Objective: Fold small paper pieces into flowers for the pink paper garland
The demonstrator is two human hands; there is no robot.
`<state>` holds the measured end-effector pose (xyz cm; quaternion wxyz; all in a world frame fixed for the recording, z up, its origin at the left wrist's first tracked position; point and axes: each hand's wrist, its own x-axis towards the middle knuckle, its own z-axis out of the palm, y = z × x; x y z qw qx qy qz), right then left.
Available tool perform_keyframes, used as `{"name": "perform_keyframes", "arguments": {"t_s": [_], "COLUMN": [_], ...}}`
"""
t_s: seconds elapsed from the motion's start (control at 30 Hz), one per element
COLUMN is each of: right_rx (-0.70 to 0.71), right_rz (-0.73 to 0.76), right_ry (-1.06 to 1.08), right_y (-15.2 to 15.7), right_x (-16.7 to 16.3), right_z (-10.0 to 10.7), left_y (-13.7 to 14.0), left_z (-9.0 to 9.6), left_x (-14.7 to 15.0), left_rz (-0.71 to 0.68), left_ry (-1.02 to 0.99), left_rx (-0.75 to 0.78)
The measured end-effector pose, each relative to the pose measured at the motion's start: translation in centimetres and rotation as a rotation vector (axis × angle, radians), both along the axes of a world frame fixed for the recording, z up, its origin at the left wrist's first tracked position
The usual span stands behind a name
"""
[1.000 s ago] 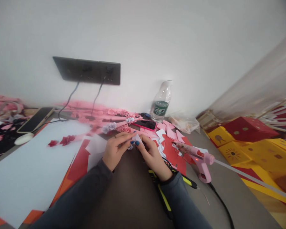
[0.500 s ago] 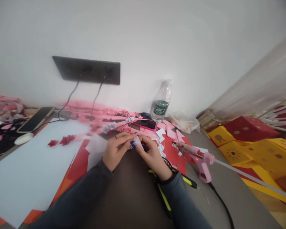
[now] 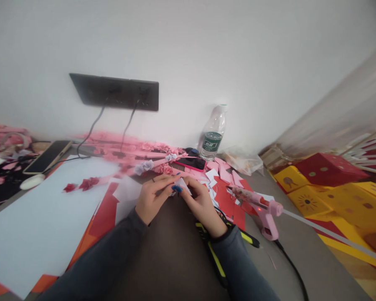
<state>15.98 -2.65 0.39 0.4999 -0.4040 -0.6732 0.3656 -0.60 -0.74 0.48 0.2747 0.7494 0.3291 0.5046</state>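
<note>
Flowers made: white crinkled paper flowers (image 3: 144, 167), dark red paper flowers (image 3: 89, 183) and ruffled pink paper flowers (image 3: 165, 168) lie formed beyond the hands.
Piece unfinished: the small white paper piece (image 3: 182, 184) looks only partly shaped, as far as it shows.
Flat stock: loose pink paper cuttings (image 3: 224, 174) lie unformed on the grey-brown bench (image 3: 169, 255).
Paper and fingers: it sits between both hands' fingertips, partly hidden.
Left hand (image 3: 154, 197): fingers pinching its left side.
Right hand (image 3: 203, 205): thumb and fingers gripping its right.
</note>
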Motion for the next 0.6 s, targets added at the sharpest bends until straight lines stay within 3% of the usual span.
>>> {"name": "perform_keyframes", "arguments": {"t_s": [0.6], "right_rx": [0.017], "right_rz": [-0.017], "right_ry": [-0.018], "right_y": [-0.01], "right_x": [-0.04], "right_z": [0.14], "left_y": [0.04], "left_z": [-0.13], "left_x": [0.00], "left_rz": [-0.014], "left_ry": [-0.009], "left_rx": [-0.002]}}
